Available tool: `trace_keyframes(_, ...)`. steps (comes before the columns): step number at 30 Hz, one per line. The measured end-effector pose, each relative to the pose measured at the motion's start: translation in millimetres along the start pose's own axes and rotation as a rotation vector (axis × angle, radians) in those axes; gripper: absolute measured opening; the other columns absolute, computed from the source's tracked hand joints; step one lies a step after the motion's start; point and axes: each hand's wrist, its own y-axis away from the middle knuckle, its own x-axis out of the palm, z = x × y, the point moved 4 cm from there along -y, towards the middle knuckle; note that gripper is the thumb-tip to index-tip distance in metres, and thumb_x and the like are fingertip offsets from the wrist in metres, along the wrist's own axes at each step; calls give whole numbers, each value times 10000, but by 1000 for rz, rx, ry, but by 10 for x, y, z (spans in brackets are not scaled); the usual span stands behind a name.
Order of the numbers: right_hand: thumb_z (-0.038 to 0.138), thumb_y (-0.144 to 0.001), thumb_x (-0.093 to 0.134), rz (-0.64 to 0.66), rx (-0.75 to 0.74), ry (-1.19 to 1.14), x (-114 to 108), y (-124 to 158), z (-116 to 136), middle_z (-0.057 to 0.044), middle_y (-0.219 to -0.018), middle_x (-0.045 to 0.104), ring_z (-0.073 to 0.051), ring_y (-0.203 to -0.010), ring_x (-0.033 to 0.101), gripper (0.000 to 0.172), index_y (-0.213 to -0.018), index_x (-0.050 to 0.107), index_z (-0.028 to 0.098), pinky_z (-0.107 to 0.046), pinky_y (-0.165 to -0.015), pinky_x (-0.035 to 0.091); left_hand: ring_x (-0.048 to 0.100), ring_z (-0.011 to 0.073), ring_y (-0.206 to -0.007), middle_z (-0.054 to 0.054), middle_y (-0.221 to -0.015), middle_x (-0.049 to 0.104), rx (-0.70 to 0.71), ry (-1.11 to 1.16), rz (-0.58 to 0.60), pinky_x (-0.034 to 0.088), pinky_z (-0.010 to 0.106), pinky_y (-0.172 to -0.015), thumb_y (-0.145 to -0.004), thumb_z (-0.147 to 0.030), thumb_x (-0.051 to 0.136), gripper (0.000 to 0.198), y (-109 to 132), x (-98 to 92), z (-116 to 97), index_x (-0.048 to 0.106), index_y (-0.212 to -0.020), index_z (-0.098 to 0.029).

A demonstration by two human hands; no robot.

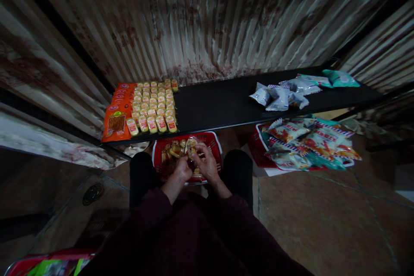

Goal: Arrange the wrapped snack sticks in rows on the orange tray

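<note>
Right hand [208, 164] pinching a wrapped snack [191, 145] over the red basket [212, 141]. Left hand [181, 171] curled just beside, can't tell its grip. Yellow-wrapped snacks [152, 124] in rows on black shelf [210, 105].

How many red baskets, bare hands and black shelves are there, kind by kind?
Red baskets: 3 (middle basket, right basket, bottom-left basket)
Bare hands: 2 (left hand, right hand)
Black shelf: 1
Total: 6
The wrapped pieces in the middle basket overlap too much to count.
</note>
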Motion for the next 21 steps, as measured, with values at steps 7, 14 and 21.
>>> trace_keyframes(7, 238, -810, 526, -20, -15, 133, 4, -3, -53, -74, -1059, 620, -236, -1049, 545, 218, -978, 665, 240, -405, -941, 456, 586, 101, -609, -3, -686, 638, 70, -99, 27, 456, 208, -608, -734, -87, 588, 151, 27, -32, -40, 639, -858, -157)
trace_keyframes(14, 222, -786, 505, -19, 16, 159, 67, 1, -183, -96, -1021, 643, -251, -1018, 572, 247, -967, 673, 211, -433, -928, 471, 588, 105, -666, -15, -680, 623, 116, -93, 42, 440, 210, -630, -691, -111, 620, 85, 15, -69, -59, 594, -749, -167)
trace_keyframes(21, 370, -839, 467, 29, 126, 29, 152, 28, -342, -115, -1076, 669, -242, -975, 635, 327, -1041, 652, 191, -403, -877, 514, 547, 87, -599, -37, -665, 625, 182, -138, 64, 404, 207, -578, -554, -139, 719, 190, 42, -67, -108, 600, -697, -178)
